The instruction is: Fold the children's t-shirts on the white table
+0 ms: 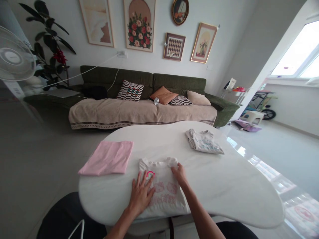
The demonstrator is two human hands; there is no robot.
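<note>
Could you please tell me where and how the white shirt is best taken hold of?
Probably by both side edges, coming from left and right and sliding underneath: the white shirt lies flat on the table, offering little to pinch on top. The right hand is at its upper right edge; the left hand rests on its front.

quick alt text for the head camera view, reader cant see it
A person's left hand rests spread on a pink-printed white shirt; the right hand touches its right edge. On the same white table lie a pink cloth to the left and folded clothes to the right; a green sofa stands behind.
</note>
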